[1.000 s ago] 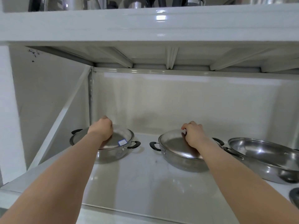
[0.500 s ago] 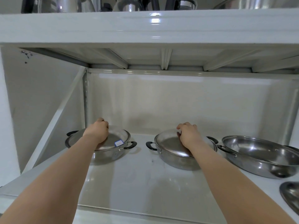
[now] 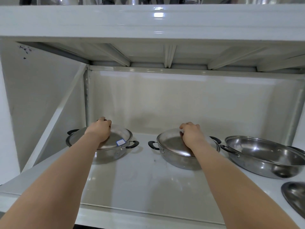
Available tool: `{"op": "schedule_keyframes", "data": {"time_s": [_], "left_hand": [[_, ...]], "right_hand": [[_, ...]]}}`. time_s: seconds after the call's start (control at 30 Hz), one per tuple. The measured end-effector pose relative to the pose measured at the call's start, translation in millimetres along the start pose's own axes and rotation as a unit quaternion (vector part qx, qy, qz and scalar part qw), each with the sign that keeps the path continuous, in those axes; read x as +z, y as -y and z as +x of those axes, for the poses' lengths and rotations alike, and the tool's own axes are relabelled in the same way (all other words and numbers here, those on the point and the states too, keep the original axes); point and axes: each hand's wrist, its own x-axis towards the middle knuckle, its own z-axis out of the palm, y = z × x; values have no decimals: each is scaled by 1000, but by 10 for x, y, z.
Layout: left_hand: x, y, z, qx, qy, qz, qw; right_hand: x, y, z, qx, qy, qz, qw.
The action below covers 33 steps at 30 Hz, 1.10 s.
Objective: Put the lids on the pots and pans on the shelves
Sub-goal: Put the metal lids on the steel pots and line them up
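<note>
Two steel pots with black side handles stand on the white shelf [image 3: 140,182]. The left pot [image 3: 109,154] wears a glass lid [image 3: 120,138] with a small blue-edged sticker. My left hand [image 3: 99,131] is closed over that lid's knob. The middle pot [image 3: 175,160] carries a glass lid [image 3: 170,142] too, and my right hand [image 3: 191,135] grips its knob. Both knobs are hidden under my fingers. Both lids sit level on their rims.
A wide uncovered steel pan [image 3: 265,156] stands at the right, close to the middle pot's handle. A loose steel lid [image 3: 295,195] lies at the shelf's front right edge. The upper shelf [image 3: 148,22] overhangs low, with cookware on top. A slanted brace [image 3: 56,119] borders the left.
Both hands stay on the lid knobs. The view has drifted slightly, bringing more of the right pan and the loose lid into sight.
</note>
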Motion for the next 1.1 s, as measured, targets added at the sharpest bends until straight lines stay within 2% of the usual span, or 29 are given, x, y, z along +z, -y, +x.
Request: {"op": "schedule_keyframes", "data": {"time_s": [0.7,0.83,0.9,0.97,1.1], "left_hand": [[-100,-108,-97,-28,53,-15,998],[-166,-215,-112,-40,42,85,995],[-193,-271,-109,-40,24,99,994],[-224,-369,-104,-24,6,69,997],[-276,-757,-74,79,-12,-7,997]], "right_hand": [[14,-16,1,-3,11,10,1000],[5,-38,3,-8,20,18,1000],[-25,-29,-6,-13,29,18,999],[-73,-18,-35,-14,38,9,999],[-178,-55,-122,-6,39,13,999]]}}
